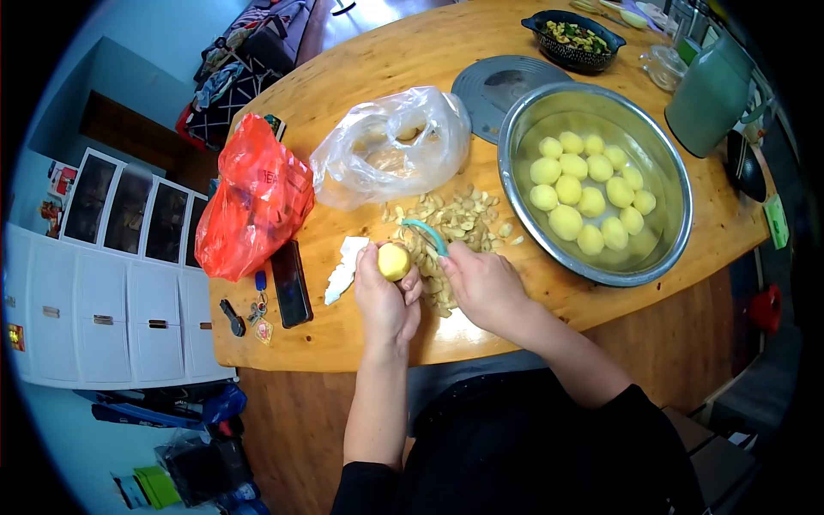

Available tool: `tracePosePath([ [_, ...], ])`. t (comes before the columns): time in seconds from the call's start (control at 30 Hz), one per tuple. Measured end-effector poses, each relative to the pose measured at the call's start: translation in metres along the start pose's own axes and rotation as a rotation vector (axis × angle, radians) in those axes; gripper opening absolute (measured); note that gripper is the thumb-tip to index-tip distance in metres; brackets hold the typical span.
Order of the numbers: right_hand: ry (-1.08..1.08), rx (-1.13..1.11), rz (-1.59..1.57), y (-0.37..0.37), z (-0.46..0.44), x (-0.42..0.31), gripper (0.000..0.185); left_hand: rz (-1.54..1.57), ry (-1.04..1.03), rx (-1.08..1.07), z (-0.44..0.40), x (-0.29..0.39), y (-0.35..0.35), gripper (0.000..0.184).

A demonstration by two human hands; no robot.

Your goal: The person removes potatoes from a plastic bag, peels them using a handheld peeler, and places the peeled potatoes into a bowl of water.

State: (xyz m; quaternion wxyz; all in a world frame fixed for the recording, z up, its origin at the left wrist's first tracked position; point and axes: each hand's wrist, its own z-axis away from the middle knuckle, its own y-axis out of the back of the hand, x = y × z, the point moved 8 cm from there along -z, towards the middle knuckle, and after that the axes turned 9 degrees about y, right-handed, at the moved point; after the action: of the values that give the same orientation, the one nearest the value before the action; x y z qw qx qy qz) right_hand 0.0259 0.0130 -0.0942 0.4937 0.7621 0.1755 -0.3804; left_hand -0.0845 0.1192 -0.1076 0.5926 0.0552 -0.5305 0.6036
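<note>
Left hand (384,300) pinches potato (394,263), presumably steadying it; right hand (485,285) clasps peeler (433,233); peelings (459,216) just beyond, likely within easy drop.

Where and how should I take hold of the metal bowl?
Probably by opposite points on its rim, coming from the left and right at once: the bowl stands upright, and its round, open rim should help balance the potatoes inside.

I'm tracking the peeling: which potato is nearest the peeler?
The potato in the left hand, near the teal peeler; those in the metal bowl are farther away.
</note>
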Motion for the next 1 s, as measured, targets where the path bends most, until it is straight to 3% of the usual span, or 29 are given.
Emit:
tracePosePath([
  [0.1,0.023,0.018,-0.067,0.006,0.002,-0.007,0.027,0.12,0.105,0.022,-0.004,-0.001,0.0,0.033],
  [0.2,0.079,0.038,-0.034,0.007,0.003,-0.016,0.025,0.248,0.259,-0.181,-0.011,-0.011,0.003,0.033],
  [0.4,0.23,0.069,-0.001,0.0,0.014,-0.039,0.02,0.104,0.164,0.11,-0.011,-0.015,0.013,0.032],
  [0.63,0.2,0.064,0.06,-0.003,0.012,-0.035,0.02,-0.018,0.046,0.211,-0.001,-0.007,0.011,0.026],
  [0.77,0.026,-0.017,0.082,0.0,-0.003,0.001,0.022,-0.03,0.026,0.009,-0.003,0.001,0.004,0.023],
  [1.0,0.176,0.082,-0.028,0.013,0.002,-0.017,0.023,0.002,0.076,-0.035,-0.006,0.005,-0.006,0.027],
])
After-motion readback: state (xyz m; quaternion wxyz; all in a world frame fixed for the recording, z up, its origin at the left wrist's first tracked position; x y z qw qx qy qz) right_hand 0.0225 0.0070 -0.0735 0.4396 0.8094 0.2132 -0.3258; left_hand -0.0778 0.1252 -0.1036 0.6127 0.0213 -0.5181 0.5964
